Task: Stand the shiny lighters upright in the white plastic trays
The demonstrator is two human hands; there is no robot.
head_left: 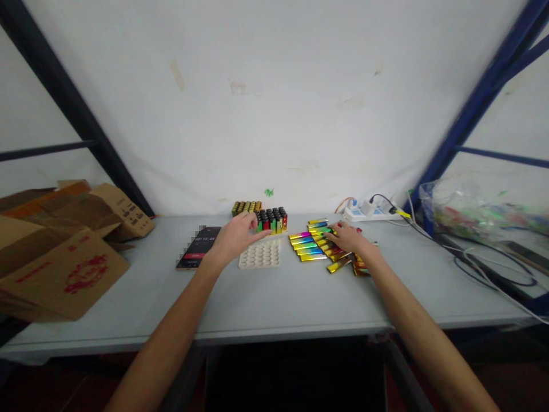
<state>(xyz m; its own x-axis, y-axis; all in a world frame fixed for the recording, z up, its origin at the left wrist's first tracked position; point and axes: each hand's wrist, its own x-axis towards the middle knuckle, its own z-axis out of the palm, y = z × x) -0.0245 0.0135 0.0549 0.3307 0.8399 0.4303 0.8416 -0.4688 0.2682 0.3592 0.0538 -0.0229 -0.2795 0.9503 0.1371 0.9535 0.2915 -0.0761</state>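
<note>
My left hand [237,233] is over the left part of a white tray [259,254] with rows of round holes, its thumb and fingers apart, nothing seen between them. Behind it stands a block of upright colourful lighters with black tops [271,218]. Farther back is another group with yellowish tops [246,207]. My right hand [346,236] rests its spread fingers on a pile of shiny gold and multicoloured lighters [311,247] lying flat. Some of that pile is hidden under the hand.
A phone [199,247] lies left of the tray. Open cardboard boxes [72,269] fill the table's left end. At the back right are a white power strip [373,213], cables and a clear plastic bag [480,209]. Blue shelf posts flank the table.
</note>
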